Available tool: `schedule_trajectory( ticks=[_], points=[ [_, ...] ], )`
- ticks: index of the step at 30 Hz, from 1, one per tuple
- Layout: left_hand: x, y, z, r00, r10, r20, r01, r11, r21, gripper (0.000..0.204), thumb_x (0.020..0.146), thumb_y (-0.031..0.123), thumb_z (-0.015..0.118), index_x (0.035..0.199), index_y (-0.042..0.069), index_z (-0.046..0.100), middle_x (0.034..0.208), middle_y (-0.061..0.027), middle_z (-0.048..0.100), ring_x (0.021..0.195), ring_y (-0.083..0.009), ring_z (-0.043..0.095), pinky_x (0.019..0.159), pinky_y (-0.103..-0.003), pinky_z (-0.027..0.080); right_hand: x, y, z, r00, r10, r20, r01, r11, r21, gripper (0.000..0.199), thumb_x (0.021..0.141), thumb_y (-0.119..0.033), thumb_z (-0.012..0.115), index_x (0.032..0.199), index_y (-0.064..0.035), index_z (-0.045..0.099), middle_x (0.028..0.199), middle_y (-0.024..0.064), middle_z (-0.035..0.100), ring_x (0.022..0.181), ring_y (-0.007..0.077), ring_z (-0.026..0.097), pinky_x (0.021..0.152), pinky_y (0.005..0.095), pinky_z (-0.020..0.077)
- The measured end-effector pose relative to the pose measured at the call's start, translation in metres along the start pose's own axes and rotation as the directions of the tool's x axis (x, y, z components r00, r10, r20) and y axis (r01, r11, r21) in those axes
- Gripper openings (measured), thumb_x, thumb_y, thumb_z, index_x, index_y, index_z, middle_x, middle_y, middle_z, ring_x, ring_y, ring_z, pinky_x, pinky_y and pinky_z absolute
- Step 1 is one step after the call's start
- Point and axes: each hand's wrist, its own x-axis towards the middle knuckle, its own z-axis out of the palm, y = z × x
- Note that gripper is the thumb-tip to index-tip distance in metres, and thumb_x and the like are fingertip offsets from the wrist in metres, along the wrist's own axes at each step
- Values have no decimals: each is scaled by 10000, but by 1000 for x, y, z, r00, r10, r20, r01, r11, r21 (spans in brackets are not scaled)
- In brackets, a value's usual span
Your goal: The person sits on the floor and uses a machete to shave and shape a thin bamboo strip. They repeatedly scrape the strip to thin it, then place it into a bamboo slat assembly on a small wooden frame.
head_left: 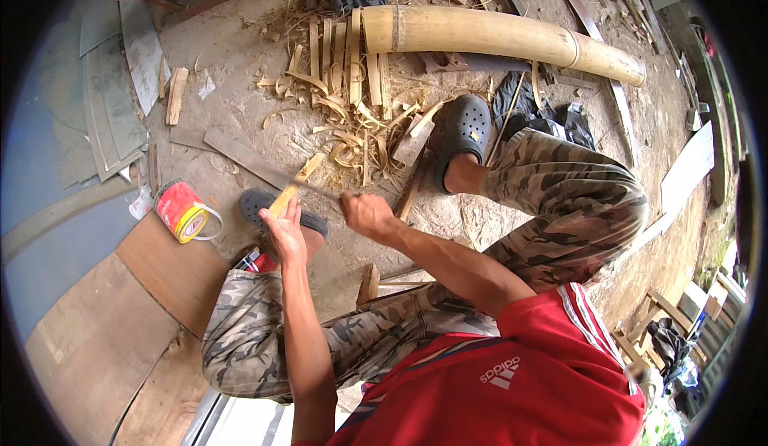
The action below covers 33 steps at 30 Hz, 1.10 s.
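Near the left clog (253,204), a pale bamboo strip (286,197) slants forward, its near end clamped in the fingers of the left hand (287,236). The right hand (371,216) has its fingers wrapped round a knife (322,191), whose blade crosses the strip. Beyond lie shavings (350,148) and a bamboo pole (496,36).

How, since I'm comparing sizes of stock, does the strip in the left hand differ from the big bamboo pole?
The strip is short and narrow, while the bamboo pole is far longer and thicker. The strip looks flat; the pole is rounded, with ridged joints. The left hand holds the strip, whereas the pole lies unheld. Both are pale yellowish tan.
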Motion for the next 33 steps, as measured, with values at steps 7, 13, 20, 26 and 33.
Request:
schedule_trajectory(
  ticks=[7,13,20,26,33],
  points=[
    [-5,-1,14,999,15,30,-16,1000,18,1033,934,738,307,1466,-139,190,1529,-268,305,1447,-346,294,1176,-466,235,10,34,9,985,170,-2,-170,984,-46,200,948,-210,499,978,-24,565,702,211,661,631,413,654,542,517,509],
    [2,-1,-2,999,11,47,-14,998,62,994,937,735,303,1482,-92,219,1503,-249,360,1409,-331,372,1159,-446,273,6,9,-1,993,-55,105,59,997,-43,212,963,-179,434,909,-35,580,743,180,681,647,336,685,492,482,532],
    [2,1,3,998,38,48,-42,996,82,973,954,707,321,1451,-126,251,1486,-263,372,1398,-327,386,1163,-413,272,0,25,20,964,-206,-169,149,943,-297,219,963,-196,479,834,-27,535,609,39,444,464,168,466,366,348,404],
    [3,-2,12,992,46,115,-63,987,145,900,978,667,324,1420,-116,323,1450,-232,430,1381,-313,412,1174,-422,260,7,90,52,989,-7,-148,-32,965,-260,212,937,-182,522,771,-49,534,538,31,431,430,180,460,365,357,401],
    [-6,4,25,999,-29,-14,30,995,96,948,976,669,319,1447,-148,222,1487,-271,373,1398,-327,387,1188,-437,243,-7,72,29,1000,21,-6,-22,964,-263,194,909,-168,490,943,-10,596,751,233,678,696,396,685,636,486,557]
  ],
)
